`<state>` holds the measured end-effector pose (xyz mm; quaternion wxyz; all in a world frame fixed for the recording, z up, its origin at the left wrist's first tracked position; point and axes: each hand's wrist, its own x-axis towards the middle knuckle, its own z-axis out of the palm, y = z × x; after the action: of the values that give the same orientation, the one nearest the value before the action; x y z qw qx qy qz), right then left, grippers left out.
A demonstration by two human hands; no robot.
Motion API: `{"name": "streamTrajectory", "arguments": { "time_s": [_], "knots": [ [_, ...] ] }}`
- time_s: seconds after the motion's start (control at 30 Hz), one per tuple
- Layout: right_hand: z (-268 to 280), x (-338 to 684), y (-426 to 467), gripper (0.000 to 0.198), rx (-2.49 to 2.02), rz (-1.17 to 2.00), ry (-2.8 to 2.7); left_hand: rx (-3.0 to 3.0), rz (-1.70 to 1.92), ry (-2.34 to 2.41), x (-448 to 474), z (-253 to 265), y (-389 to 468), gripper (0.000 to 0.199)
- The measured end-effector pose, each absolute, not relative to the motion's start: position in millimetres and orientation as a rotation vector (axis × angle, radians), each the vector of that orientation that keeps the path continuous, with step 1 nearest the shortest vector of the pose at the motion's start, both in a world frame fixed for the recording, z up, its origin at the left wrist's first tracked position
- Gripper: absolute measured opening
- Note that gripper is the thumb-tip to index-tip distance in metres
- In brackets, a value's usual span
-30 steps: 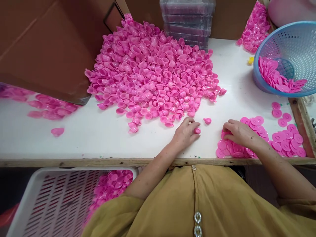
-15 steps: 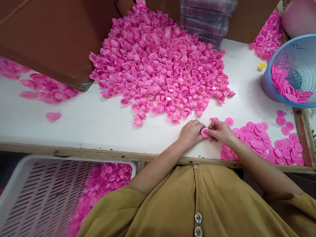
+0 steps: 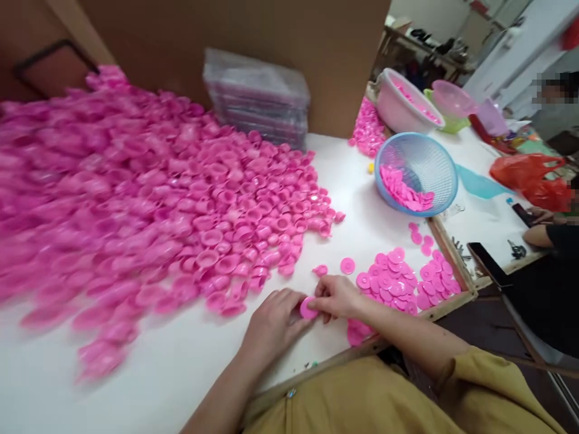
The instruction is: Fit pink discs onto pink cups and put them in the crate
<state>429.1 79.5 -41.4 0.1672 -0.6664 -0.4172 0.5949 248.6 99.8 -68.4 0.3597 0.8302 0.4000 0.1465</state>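
Note:
Between my two hands, just above the white table [image 3: 335, 181], is a small round pink plastic disc [image 3: 308, 308]. My left hand [image 3: 275, 319] grips its left side, and whatever else that hand may hold is hidden. From the right, my right hand [image 3: 337, 297] pinches the disc's edge between thumb and fingertips. Beyond my hands lie a single loose disc [image 3: 347, 266] and a small pink piece with a spout [image 3: 320, 270]. A pile of similar discs [image 3: 389, 280] spreads beside my right forearm. To the left rises a large heap of tiny pink cups [image 3: 208, 235].
A blue basket [image 3: 446, 196] holding pink discs stands at the right, with a pink tub [image 3: 398, 108] behind it. Plastic-wrapped stacked packs [image 3: 257, 102] lean against a cardboard box [image 3: 271, 30]. A wooden edge strip [image 3: 452, 259] borders the table. Another person's hand [image 3: 540, 217] is at far right.
The camera has turned to the right, bringing the tub, red bag and another person into view. Both hands keep hold of the disc in much the same pose.

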Motion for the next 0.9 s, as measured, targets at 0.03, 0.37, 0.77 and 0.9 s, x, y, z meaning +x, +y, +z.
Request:
{"name": "streamTrajectory", "arguments": {
  "time_s": [0.03, 0.37, 0.77, 0.9],
  "knots": [
    [-41.5, 429.8, 81.4, 0.021, -1.901, 1.694, -1.193, 2.124, 0.356, 1.005, 248.4, -68.6, 102.6, 0.025],
    [-33.0, 436.9, 97.1, 0.022, -1.881, 1.891, -1.297, 2.102, 0.033, 0.975, 266.5, -34.2, 127.3, 0.024],
    [-28.1, 449.9, 70.6, 0.02, -1.865, 1.617, -1.452, 2.02, 0.156, 1.245, 246.3, -23.0, 97.4, 0.027],
    [-12.5, 493.6, 61.4, 0.01, -2.17, 0.836, -1.87, 1.932, 0.143, 1.423, 171.4, 3.0, 72.3, 0.036]
  ]
}}
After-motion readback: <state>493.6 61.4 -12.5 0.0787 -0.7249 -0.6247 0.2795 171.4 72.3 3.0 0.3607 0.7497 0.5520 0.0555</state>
